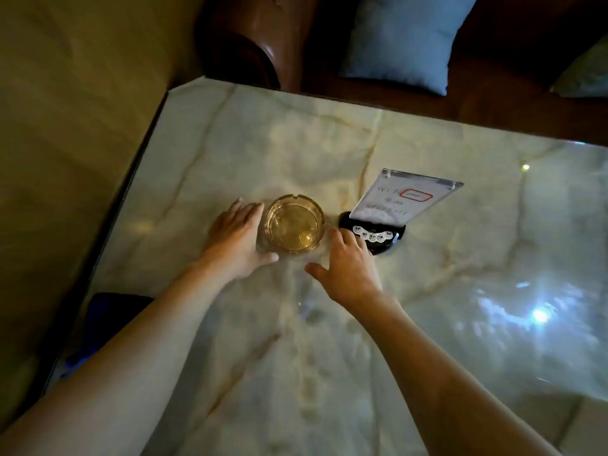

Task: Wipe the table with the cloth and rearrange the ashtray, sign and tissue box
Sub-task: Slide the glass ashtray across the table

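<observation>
1. The person's left hand (238,240) lies open, its fingers curved against the left side of the amber glass ashtray (293,226).
2. The right hand (347,266) is open too, fingertips between the ashtray and the sign's black base, gripping nothing.
3. The ashtray stands upright on the marble table (460,324).
4. The acrylic sign (394,209) stands just right of it.
5. Beyond the table, a blue cushion (404,41) rests on the brown sofa (256,37).
</observation>
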